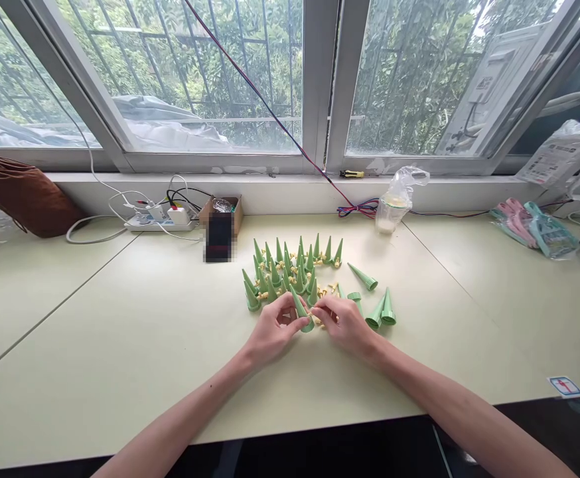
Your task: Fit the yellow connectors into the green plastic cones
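Note:
Between thumb and fingers, my left hand [276, 326] grips a green plastic cone [297, 304], its tip pointing up and slightly left. Pinched in the fingertips of my right hand [344, 321] is a small yellow fitting, held against the cone's side near its base; the fingers partly cover it. Behind both hands stand several green cones [300, 279] in rows, with yellow fittings on the lower part of many. Some loose yellow fittings [327, 290] lie just beyond my right hand. To its right are more cones without visible fittings, including an upright one [388, 309] and one on its side [363, 276].
A small cardboard box [239, 214] and a dark blurred object [219, 238] sit behind the cones, beside a power strip [158, 219]. A bagged plastic cup [387, 216] stands near the window ledge. A brown pouch [24, 196] lies far left, pink and green packages [536, 229] far right.

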A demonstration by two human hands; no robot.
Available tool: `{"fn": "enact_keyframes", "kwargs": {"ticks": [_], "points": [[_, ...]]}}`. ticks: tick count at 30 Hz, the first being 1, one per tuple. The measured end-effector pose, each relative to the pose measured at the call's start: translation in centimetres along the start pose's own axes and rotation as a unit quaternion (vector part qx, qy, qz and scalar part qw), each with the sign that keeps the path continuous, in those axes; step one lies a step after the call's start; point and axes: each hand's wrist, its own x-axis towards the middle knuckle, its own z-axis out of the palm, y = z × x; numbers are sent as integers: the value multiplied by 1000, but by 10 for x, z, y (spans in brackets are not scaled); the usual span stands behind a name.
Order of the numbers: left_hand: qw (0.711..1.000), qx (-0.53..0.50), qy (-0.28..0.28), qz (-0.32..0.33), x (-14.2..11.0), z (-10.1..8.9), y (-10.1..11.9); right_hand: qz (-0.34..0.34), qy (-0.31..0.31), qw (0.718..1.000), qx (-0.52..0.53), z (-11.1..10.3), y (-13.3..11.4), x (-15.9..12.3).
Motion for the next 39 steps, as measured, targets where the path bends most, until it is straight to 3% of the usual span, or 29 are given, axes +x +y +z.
{"fn": "enact_keyframes", "kwargs": {"ticks": [15,39], "points": [[988,127,12,84,-5,6,-7,-1,-28,999,-29,1,1,-1],[986,147,33,74,-1,4,3,-2,-29,999,-13,-1,-2,1]]}}
